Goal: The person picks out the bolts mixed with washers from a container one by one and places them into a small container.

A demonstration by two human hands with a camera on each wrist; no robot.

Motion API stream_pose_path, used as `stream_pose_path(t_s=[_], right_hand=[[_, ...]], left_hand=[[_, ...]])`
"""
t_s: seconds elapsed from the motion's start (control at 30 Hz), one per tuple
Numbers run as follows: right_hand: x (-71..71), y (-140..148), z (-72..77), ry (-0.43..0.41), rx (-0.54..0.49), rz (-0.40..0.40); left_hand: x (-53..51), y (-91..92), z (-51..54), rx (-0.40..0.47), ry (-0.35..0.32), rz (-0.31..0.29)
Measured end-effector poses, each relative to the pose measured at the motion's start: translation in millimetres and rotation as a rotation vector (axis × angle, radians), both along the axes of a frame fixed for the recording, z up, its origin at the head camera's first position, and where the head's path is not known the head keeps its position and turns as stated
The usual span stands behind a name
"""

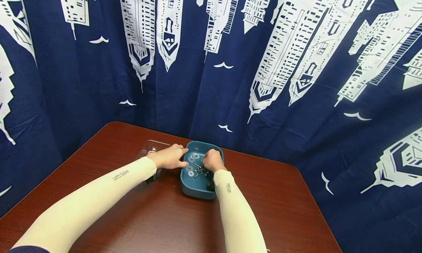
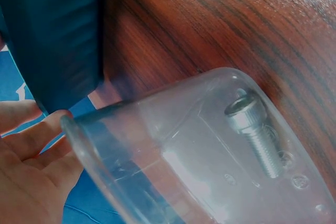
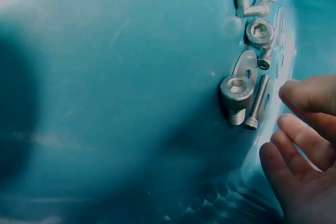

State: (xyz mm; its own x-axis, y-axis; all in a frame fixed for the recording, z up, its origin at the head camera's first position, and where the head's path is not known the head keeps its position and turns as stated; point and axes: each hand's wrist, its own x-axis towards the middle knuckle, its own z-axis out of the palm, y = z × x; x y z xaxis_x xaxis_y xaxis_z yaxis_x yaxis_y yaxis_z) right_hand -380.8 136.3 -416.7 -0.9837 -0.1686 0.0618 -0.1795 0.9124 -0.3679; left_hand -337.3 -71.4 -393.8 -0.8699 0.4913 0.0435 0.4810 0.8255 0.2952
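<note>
A blue bin [image 1: 197, 193] holds loose socket-head bolts [image 1: 199, 169] and washers [image 1: 192, 158]. My left hand [image 1: 169, 157] reaches to the bin's left rim with thumb and fingers spread; in the left wrist view its fingertips [image 2: 44, 129] meet the bin's edge. Inside the bin is my right hand [image 1: 213, 160], fingers bent loosely and nothing visible between them. Close to its fingertips, the right wrist view shows a thick short bolt [image 3: 236, 94] and a long thin bolt [image 3: 257, 103], with washers partly hidden beneath.
Left of the bin stands a clear plastic container [image 1: 144, 150], partly hidden by the left arm. One large socket-head bolt [image 2: 257, 135] lies in it. The brown wooden table [image 1: 158, 216] ends at a dark blue curtain [image 1: 184, 99] with white building prints.
</note>
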Motion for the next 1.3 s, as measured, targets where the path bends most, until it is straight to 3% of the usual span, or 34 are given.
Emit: stream_pose_path(t_s=[0.23,0.7,1.3], right_hand=[[0.3,0.2,0.6,-0.024,0.033,0.014],[3.1,-0.4,-5.6,0.027,0.046,0.020],[0.7,-1.0,-8.1,-0.025,0.048,0.024]], left_hand=[[0.7,0.4,-0.2,-0.001,-0.007,0.012],[-0.7,0.2,-1.0,0.004,0.004,-0.001],[0.0,0.0,0.4,0.015,0.011,-0.019]])
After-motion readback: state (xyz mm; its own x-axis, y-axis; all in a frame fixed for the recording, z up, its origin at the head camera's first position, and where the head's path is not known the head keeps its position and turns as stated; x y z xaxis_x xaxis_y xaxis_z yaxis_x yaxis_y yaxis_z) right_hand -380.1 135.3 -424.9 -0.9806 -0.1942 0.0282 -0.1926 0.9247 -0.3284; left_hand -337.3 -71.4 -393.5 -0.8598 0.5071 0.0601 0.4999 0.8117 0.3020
